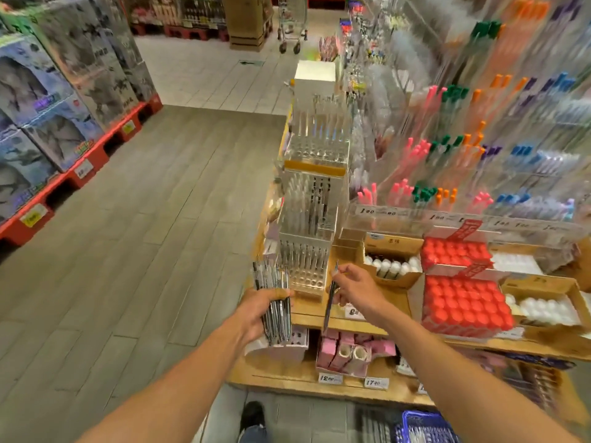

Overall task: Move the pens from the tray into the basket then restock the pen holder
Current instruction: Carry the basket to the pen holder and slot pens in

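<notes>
Fingers (281,294) of the left hand (260,310) clamped a bundle of pens (275,302), right hand (353,289) pinched one pen (331,298) beside the clear pen holder (303,266), the blue basket (422,428) cut off below.

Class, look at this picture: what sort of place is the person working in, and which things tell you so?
Most likely a shop's stationery aisle: racks of coloured pens, shelf price tags and a shopping trolley show it.

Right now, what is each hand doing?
Left hand: grips a bundle of pens.
Right hand: pinches a single pen.
</notes>
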Available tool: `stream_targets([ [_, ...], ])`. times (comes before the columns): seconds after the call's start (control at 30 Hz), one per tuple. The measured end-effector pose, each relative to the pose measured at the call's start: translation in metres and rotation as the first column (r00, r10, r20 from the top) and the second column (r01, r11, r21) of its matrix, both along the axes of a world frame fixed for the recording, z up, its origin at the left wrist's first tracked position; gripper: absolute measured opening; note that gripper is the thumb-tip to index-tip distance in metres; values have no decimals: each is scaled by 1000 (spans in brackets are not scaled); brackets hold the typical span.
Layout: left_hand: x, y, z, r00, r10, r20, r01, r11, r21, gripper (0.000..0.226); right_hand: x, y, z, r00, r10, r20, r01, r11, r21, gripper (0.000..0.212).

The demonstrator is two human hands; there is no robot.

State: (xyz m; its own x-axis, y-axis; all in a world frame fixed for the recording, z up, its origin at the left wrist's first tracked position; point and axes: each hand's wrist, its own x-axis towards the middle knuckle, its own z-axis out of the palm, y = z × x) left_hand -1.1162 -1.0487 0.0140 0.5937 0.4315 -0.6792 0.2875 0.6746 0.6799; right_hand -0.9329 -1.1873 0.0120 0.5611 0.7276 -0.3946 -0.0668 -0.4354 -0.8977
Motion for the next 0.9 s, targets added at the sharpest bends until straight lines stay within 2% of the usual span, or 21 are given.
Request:
stream_targets([
  [0.2, 18, 49, -12, 980, -186, -68, 185, 983, -20, 37, -7, 31, -13, 988, -143, 64, 144, 989, -24, 7],
  [0.3, 26, 61, -17, 965, -244, -96, 241, 970, -41, 33, -6, 35, -14, 967, -195, 165, 202, 979, -26, 5],
  [0.4, 35, 72, -19, 958, -269, -99, 262, 962, -80, 32, -1, 39, -10, 912, -237, 334, 253, 968, -3, 8],
  [0.57, 43, 82, -18, 964, -257, -65, 250, 964, -91, 54, 8, 46, -12, 867, -215, 450, 225, 974, 33, 6],
  [0.77, 44, 96, -20, 984, -168, -63, 163, 983, -78, 58, 15, 58, -29, 863, -143, 484, 188, 981, -45, 6],
  [0.9, 46, 99, -18, 985, -160, -69, 154, 985, -82, 56, 22, 64, -36, 810, -58, 584, 139, 986, -95, 3],
])
